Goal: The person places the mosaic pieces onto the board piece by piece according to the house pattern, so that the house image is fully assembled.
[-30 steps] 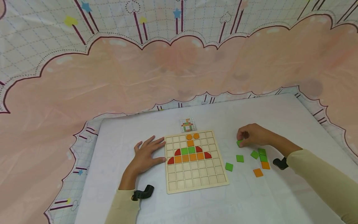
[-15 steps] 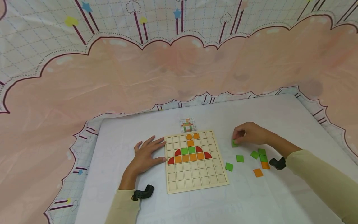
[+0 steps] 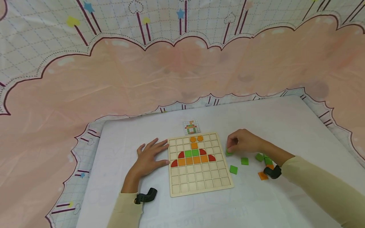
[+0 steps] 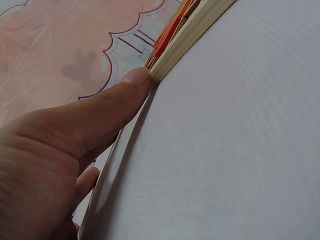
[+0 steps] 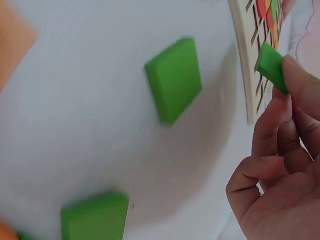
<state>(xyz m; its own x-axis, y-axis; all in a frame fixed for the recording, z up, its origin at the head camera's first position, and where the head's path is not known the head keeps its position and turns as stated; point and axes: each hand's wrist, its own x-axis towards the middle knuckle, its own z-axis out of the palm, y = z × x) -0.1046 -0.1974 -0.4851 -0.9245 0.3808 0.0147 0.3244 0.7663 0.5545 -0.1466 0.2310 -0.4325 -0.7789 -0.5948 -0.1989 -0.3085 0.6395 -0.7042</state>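
My right hand (image 3: 244, 141) pinches a green square tile (image 5: 271, 67) between thumb and finger, just right of the wooden grid board (image 3: 201, 183). My left hand (image 3: 149, 159) lies spread at the board's left edge, and in the left wrist view the thumb (image 4: 110, 107) touches the board's side. On the board, orange round tiles, orange squares, green squares and red quarter-round tiles form a stepped shape in the upper half. A small picture card (image 3: 192, 127) with a similar coloured pattern lies behind the board.
Loose green tiles (image 3: 233, 170) and orange tiles (image 3: 263, 175) lie on the white table right of the board, some partly hidden by the right wrist camera (image 3: 272, 172). A patterned peach cloth (image 3: 182, 72) hangs behind the table.
My right hand has moved left with the green tile, from among the loose tiles to near the board's right edge. The left hand has stayed in place.
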